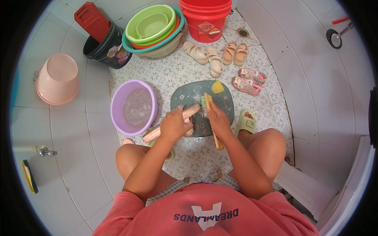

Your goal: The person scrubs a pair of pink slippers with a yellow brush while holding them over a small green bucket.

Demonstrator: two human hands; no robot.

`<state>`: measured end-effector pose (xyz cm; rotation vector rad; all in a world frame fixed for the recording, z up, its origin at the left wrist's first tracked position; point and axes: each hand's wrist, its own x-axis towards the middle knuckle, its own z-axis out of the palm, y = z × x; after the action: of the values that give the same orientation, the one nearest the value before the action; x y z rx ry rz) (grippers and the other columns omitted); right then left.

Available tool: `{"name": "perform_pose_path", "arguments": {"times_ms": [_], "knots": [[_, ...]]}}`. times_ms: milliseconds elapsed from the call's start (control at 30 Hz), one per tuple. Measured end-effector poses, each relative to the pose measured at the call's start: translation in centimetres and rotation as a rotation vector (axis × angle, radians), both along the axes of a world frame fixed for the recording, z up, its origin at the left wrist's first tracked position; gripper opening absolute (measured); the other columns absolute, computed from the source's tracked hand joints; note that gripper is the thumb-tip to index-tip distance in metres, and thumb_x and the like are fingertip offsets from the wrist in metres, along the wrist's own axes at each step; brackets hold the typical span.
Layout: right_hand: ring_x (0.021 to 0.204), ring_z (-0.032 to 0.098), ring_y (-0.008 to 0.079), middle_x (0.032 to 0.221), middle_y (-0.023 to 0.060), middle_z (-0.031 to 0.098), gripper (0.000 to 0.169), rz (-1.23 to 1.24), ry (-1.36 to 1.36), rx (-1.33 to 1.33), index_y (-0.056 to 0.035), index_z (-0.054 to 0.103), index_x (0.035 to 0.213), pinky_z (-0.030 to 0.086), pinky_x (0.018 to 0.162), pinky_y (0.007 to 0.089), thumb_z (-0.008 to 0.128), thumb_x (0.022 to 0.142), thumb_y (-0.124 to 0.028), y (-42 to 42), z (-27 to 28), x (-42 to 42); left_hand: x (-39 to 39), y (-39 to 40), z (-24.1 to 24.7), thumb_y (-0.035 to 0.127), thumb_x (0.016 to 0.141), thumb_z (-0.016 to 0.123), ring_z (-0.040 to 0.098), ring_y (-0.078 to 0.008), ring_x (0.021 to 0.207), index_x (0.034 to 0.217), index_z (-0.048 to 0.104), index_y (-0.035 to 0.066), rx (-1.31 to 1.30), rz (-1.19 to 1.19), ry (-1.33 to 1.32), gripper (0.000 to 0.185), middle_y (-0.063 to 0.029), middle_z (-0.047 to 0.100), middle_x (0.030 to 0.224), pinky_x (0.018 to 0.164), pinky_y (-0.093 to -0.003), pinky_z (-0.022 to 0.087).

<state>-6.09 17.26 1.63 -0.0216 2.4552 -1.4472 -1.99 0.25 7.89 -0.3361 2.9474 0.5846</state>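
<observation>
My left hand [174, 125] grips a wet pinkish sandal [191, 111], turned on edge so that its sole runs from lower left to upper right. The hand covers the sandal's middle. Wrapped around a wooden scrub brush [208, 98] is my right hand [218, 119]; its green and white bristles face the sandal's front end, with a small gap. Both hands are over a dark green low stool top [184, 94], which is wet and spotted with suds. A yellow piece of soap [218, 87] lies near its far right edge.
A purple basin [115, 110] of cloudy water stands left. Beige sandals [216, 63], tan sandals [229, 53] and pink sandals [246, 85] lie ahead. Behind are stacked basins [171, 44], red buckets [203, 31] and a black bucket [102, 51] holding a red washboard [93, 22]. A tap [47, 152] juts from the left wall.
</observation>
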Motion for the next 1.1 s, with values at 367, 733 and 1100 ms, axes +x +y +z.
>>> {"name": "perform_pose_path", "arguments": {"times_ms": [367,733,1100], "knots": [[0.083,0.061,0.0425,0.090,0.0258,0.063,0.045,0.077,-0.136,0.093,-0.0153,0.043,0.137,0.048,0.073,0.0464,0.041,0.094,-0.029,-1.6,4.3,2.0,-0.5,1.3,-1.9,0.031,0.067,0.068,0.064,-0.0333,0.073,0.084,0.064,0.006,-0.217,-0.040,0.004,0.031,-0.0148,0.066,0.081,0.063,-0.0431,0.051],[0.082,0.061,0.0417,0.088,0.0244,0.063,0.047,0.200,-0.134,0.055,-0.0173,0.038,0.140,0.047,0.072,0.0477,0.041,0.094,-0.027,-1.3,7.5,3.5,0.3,-0.1,-1.4,0.027,0.064,0.072,0.063,-0.0296,0.071,0.089,0.068,0.006,-0.133,-0.019,0.173,0.032,-0.0124,0.065,0.075,0.061,-0.0395,0.050],[0.080,0.061,0.0404,0.089,0.0232,0.063,0.045,0.139,-0.256,-0.090,-0.0198,0.043,0.137,0.048,0.074,0.0441,0.042,0.093,-0.030,-2.9,3.7,0.7,2.5,-4.4,-4.3,0.009,0.049,0.073,0.060,-0.0300,0.068,0.088,0.069,0.010,0.081,-0.004,0.610,0.039,-0.0093,0.061,0.072,0.059,-0.0377,0.048]]}}
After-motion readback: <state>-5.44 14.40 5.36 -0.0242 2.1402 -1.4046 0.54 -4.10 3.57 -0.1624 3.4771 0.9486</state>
